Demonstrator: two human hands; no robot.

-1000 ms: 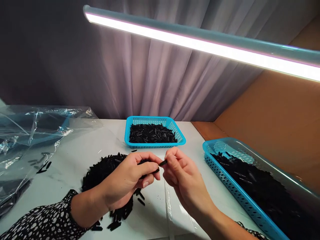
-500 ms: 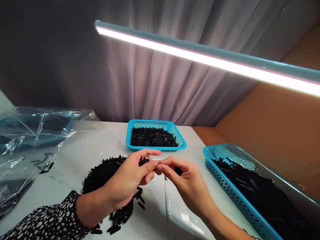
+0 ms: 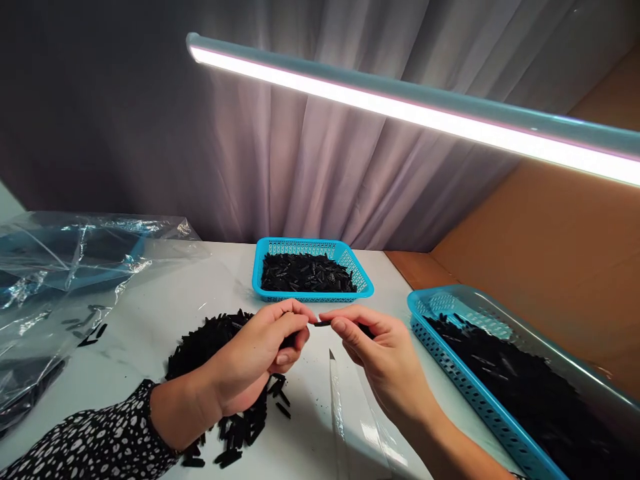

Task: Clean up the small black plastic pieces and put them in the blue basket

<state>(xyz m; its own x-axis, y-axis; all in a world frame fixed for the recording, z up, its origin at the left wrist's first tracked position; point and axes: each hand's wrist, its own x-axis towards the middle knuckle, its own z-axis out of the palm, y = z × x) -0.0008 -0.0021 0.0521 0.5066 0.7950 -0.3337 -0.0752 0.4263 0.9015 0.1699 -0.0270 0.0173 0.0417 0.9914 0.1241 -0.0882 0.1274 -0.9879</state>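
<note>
1. Left hand [image 3: 255, 360] curled above the white table [image 3: 150, 320], fingertips pressed together at one end of a small black piece [image 3: 323, 323], more black pieces tucked in the curled fingers.
2. Right hand [image 3: 385, 360] at 3 o'clock of the left, thumb and forefinger pinching the other end of the same piece; remaining fingers folded, something dark just visible behind them, too hidden to tell what.
3. Piece held level between the two hands, clear of the table, at 6 o'clock of the small blue basket [image 3: 313, 270].
4. Heap of black pieces [image 3: 215, 347] lying on the table under and at 9 o'clock of the left hand, a few strays scattered at its 6 o'clock edge.
5. Small blue basket at 12 o'clock of the hands, filled with black pieces.
6. Long blue basket [image 3: 480, 393] at 3 o'clock of the right hand, also filled with black pieces, running toward 5 o'clock.
7. Clear plastic sheet [image 3: 65, 267] crumpled at 9 o'clock, several loose black pieces under its edge.
8. Lit lamp tube [image 3: 400, 110] overhead at 12 o'clock, grey curtain [image 3: 300, 167] behind, brown cardboard [image 3: 550, 253] at 2 o'clock.
9. Spotted black-and-white sleeve [image 3: 90, 447] on the left forearm at 7 o'clock.
</note>
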